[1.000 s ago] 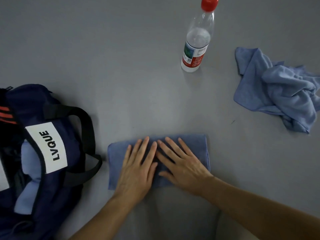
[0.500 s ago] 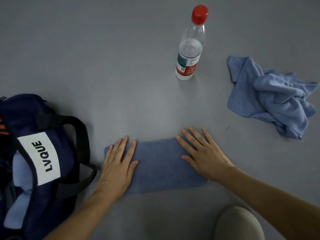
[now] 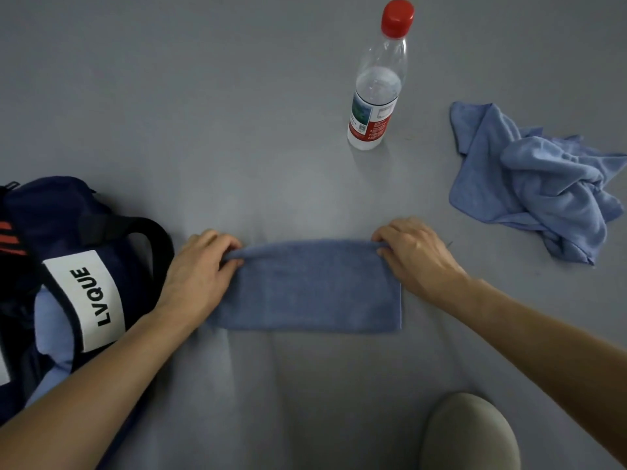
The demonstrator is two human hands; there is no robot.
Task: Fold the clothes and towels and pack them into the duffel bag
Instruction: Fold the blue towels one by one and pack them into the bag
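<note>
Left hand (image 3: 200, 266): shown bare, left of the folded towel (image 3: 305, 290).
Right hand (image 3: 417, 256): shown bare, right of the folded towel.
Knee (image 3: 471, 435): clothed in pale khaki, below the folded towel.

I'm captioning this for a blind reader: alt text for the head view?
The left hand and right hand pinch the far corners of a folded blue towel. A navy duffel bag sits left; a water bottle and crumpled blue cloth are beyond.

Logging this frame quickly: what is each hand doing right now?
Left hand: pinches the far left corner of the folded blue towel.
Right hand: pinches its far right corner.
</note>
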